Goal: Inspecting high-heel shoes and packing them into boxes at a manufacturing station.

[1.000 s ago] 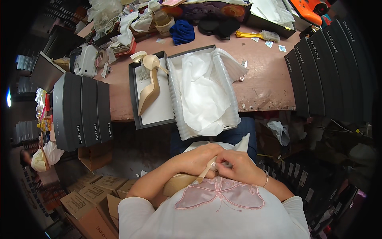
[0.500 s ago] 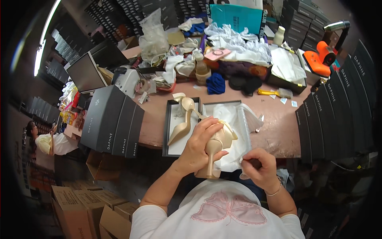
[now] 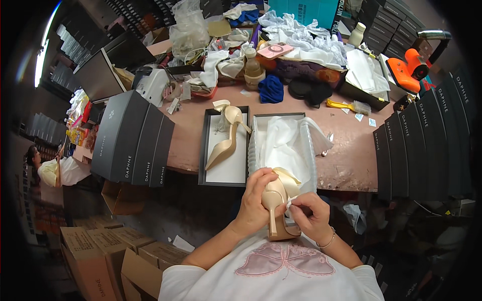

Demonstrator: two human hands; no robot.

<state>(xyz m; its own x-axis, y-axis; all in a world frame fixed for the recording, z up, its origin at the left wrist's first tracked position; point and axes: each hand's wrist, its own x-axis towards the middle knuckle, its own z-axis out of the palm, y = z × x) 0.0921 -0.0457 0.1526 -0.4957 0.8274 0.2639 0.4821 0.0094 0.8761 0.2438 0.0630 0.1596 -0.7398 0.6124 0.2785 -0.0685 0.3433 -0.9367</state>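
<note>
My left hand [image 3: 251,204] is wrapped round a beige high-heeled shoe [image 3: 273,198], held close to my chest with its heel pointing toward me. My right hand [image 3: 314,216] pinches a small white scrap [image 3: 288,202] against the side of that shoe, near the heel; what the scrap is made of cannot be made out. A matching beige shoe [image 3: 225,146] lies on its side in a shallow dark box lid [image 3: 203,168]. Beside the lid stands an open shoebox [image 3: 279,115] lined with white tissue paper [image 3: 276,145].
Dark shoeboxes rise at the left [image 3: 123,143] and right [image 3: 424,145] of the pink table [image 3: 346,165]. Toward the back are a blue cloth [image 3: 271,89], a yellow-handled brush [image 3: 351,106], a bottle [image 3: 252,65] and a pink phone [image 3: 274,50]. Cardboard cartons [image 3: 93,256] sit at lower left.
My left hand has brought the shoe nearer my body, away from the boxes. My right hand has moved left and up against the shoe with the white scrap.
</note>
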